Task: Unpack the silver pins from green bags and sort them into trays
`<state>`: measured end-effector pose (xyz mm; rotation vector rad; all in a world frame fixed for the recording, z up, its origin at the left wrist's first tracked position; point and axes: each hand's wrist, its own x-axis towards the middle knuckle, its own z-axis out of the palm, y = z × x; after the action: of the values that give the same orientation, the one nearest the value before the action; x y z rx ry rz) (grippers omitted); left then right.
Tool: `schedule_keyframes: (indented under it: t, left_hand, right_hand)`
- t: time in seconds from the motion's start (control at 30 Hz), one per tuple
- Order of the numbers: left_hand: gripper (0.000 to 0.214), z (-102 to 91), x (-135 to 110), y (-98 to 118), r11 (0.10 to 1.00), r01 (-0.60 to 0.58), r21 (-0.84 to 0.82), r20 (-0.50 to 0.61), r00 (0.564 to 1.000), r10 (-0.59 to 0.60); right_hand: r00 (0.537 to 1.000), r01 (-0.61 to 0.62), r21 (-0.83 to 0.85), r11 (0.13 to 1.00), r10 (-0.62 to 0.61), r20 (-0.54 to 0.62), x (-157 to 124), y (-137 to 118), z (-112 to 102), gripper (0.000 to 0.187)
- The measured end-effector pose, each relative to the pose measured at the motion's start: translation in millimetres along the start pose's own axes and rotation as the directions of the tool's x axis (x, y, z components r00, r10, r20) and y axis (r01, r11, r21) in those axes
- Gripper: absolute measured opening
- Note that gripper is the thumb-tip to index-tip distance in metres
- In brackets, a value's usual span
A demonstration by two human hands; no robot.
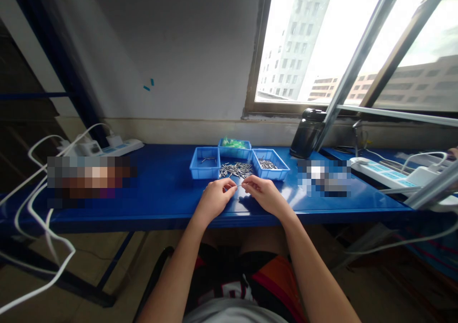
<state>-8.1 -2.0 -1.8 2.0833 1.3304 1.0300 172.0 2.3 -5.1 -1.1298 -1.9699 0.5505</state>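
Observation:
My left hand [216,196] and my right hand [264,193] meet over the front part of the blue table, fingertips pinched close together. Between them they hold a thin metal pin [239,185], one end in each pinch; its exact shape is too small to make out. Just beyond the fingers lies a loose pile of small silvery metal pins [236,170]. Left of the pile, a blue bin [204,171] has a few pins on its floor. On the right, another blue bin [274,174] holds many short metal pieces. Green plastic material fills the back blue bin [234,152].
The blue table [161,189] runs along a wall beneath a window. A black bottle [308,133] stands behind the right bin. Power strips [123,146] with white cables lie at both sides. Blurred patches hide items left and right. A slanted metal post rises at right.

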Motion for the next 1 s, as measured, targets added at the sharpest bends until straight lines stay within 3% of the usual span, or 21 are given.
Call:
schedule_keyframes:
  t: [0.13,0.37,0.6,1.0]
  left_hand:
    - [0.02,-0.3,-0.1,1.6,0.999,0.011,-0.039,-0.022,1.0,-0.012]
    - [0.019,-2.4,-1.8,7.9,0.994,-0.061,-0.093,0.074,0.995,0.068]
    - [0.016,-4.0,-2.7,10.0,0.997,-0.019,-0.074,0.002,1.0,0.019]
    - [0.027,-2.0,-0.7,6.5,0.996,-0.06,-0.06,0.055,0.996,0.063]
  right_hand:
    - [1.0,0.03,-0.069,0.997,-0.03,0.009,0.3,-0.9,1.1,0.02]
    - [0.993,0.09,-0.175,0.98,-0.076,0.087,0.8,-1.4,1.4,0.024]
    - [0.998,0.041,-0.066,0.997,-0.038,0.041,-0.1,-5.0,-2.0,0.026]
    - [0.998,0.037,-0.027,0.999,-0.036,0.052,-1.3,-10.3,-3.7,0.023]
